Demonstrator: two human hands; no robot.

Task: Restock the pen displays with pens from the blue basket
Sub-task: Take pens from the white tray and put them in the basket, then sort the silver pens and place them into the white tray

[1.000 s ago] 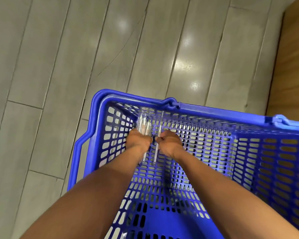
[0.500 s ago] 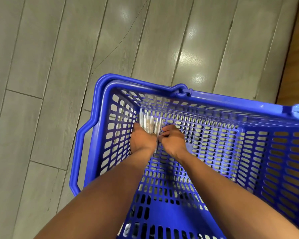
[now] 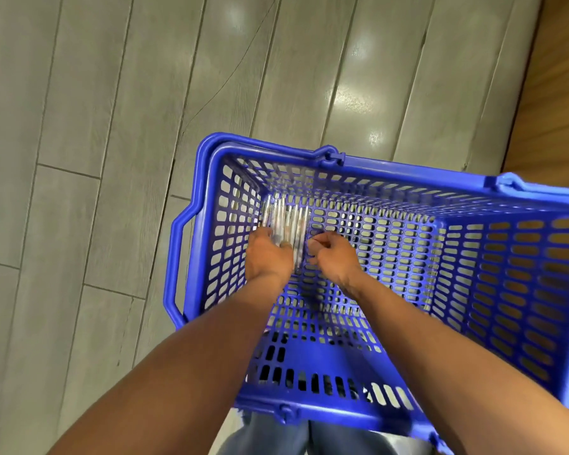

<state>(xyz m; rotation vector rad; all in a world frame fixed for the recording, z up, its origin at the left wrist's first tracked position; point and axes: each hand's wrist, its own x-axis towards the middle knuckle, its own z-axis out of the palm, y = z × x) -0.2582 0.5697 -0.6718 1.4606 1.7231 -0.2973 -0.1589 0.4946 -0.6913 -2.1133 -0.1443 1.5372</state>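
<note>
Nearest, my two forearms reach over the basket's [image 3: 408, 172] near rim and down into it. My left hand [image 3: 267, 257] curls its fingers round a bundle of clear pens [image 3: 288, 221] low in the far-left corner; my right hand [image 3: 334, 257] sits just beside it with fingertips bunched against the bundle's right side, though I cannot tell whether it pinches a pen or only steadies them.

Progress, as I judge it: early. The pens are gathered but not lifted, and no display is in view, so all of the restocking lies ahead. The rest of the basket's mesh bottom looks bare, so this may be the last handful.

Room to move: the pens stand against the far wall and close to the left wall, leaving little slack there; the open way out is straight up and back toward me, between the rims. The side handle [image 3: 174, 267] hangs outside the left wall, out of the way.

Farthest, grey floor planks [image 3: 112, 126] spread beyond the basket, with a wooden surface [image 3: 559, 93] at the upper right.
</note>
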